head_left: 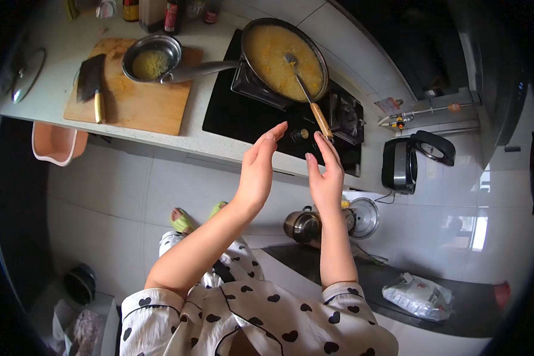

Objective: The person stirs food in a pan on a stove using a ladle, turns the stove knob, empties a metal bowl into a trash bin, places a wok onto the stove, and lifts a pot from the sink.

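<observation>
Both hands are raised in front of the stove's edge, palms facing each other and apart. My left hand (259, 163) is empty, its fingers stretched out. My right hand (326, 172) holds nothing either, its fingertips just below the wooden handle (321, 120) of a ladle. That ladle rests in a large pan (267, 50) of yellowish soup on the black stove (222, 107). The pan's long metal handle (204, 69) points left, beside a metal bowl (151, 62) with chopped yellow-green food. The bowl sits on a wooden cutting board (163, 107), near a cleaver (91, 83).
A pink bin (58, 141) hangs at the counter's left edge, below a glass lid (28, 76). Bottles (172, 16) line the back. On the right are an open black appliance (400, 164), a metal pot (303, 226) and a white plastic bag (418, 296).
</observation>
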{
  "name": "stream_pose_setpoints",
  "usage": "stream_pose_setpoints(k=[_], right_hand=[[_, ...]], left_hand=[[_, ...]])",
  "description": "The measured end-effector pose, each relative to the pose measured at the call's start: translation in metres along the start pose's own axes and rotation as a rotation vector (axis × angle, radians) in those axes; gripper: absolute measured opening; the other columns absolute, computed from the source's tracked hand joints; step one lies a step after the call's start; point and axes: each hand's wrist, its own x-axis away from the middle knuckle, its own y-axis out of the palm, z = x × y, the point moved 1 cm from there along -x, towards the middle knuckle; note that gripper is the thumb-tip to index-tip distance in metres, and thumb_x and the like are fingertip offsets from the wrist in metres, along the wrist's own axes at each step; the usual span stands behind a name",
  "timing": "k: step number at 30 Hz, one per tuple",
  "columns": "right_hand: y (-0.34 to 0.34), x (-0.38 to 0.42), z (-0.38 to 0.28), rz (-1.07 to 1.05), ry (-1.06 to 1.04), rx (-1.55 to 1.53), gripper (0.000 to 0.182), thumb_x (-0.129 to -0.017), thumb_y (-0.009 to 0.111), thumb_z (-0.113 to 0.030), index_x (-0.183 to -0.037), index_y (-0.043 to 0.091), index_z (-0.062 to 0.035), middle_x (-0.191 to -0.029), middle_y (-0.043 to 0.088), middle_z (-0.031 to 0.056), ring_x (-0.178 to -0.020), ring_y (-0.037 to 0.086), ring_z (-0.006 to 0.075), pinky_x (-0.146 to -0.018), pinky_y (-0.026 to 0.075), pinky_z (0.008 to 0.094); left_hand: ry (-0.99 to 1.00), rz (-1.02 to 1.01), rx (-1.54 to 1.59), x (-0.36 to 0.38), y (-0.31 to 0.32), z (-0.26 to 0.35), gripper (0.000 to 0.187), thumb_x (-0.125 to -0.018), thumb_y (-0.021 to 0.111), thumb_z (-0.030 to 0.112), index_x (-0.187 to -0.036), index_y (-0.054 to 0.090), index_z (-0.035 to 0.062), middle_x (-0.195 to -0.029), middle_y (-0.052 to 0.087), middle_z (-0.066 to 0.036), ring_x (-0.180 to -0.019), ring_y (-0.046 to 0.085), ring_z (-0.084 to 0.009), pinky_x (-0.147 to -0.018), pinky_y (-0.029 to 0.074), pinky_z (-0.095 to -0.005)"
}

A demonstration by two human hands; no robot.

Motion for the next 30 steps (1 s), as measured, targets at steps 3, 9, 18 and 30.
stream_pose_setpoints(k=[3, 9, 18, 30], right_hand=[[-0.005, 0.001, 0.001, 0.036, 0.004, -0.023, 0.04, -0.083, 0.059, -0.005, -0.123, 0.052, -0.0039, -0.124, 0.054, 0.0136, -0.115, 0.051, 0.0279, -0.095, 0.041, 0.0333], [-0.008, 0.0, 0.006, 0.059, 0.035, -0.026, 0.041, -0.083, 0.06, -0.006, -0.123, 0.052, -0.0045, -0.124, 0.053, 0.014, -0.114, 0.051, 0.0281, -0.094, 0.042, 0.0343], [-0.004, -0.036, 0.051, 0.037, 0.117, 0.16, 0.046, -0.076, 0.064, -0.005, -0.118, 0.047, -0.0007, -0.128, 0.044, 0.0213, -0.121, 0.041, 0.0356, -0.098, 0.037, 0.04], [0.006, -0.068, 0.114, -0.105, 0.232, 0.268, 0.055, -0.073, 0.065, -0.006, -0.121, 0.037, -0.0065, -0.1, 0.055, 0.0178, -0.09, 0.058, 0.0363, -0.07, 0.051, 0.0426]], left_hand=[[0.01, -0.018, -0.031, 0.005, 0.001, 0.008, 0.05, -0.097, 0.028, 0.033, -0.131, 0.04, -0.0018, -0.137, 0.041, -0.013, -0.13, 0.033, -0.0215, -0.109, 0.02, -0.0336], [-0.011, -0.026, -0.069, -0.002, 0.007, 0.012, 0.048, -0.097, 0.03, 0.032, -0.13, 0.043, -0.0004, -0.135, 0.044, -0.011, -0.128, 0.036, -0.021, -0.108, 0.022, -0.033], [-0.001, 0.024, -0.142, -0.059, 0.015, 0.014, 0.049, -0.096, 0.034, 0.035, -0.131, 0.043, 0.0005, -0.135, 0.044, -0.009, -0.129, 0.035, -0.0193, -0.108, 0.02, -0.0326], [0.114, 0.194, -0.388, -0.119, -0.027, 0.033, 0.047, -0.097, 0.035, 0.034, -0.132, 0.042, 0.0032, -0.136, 0.043, -0.008, -0.129, 0.034, -0.0172, -0.109, 0.02, -0.0318]])
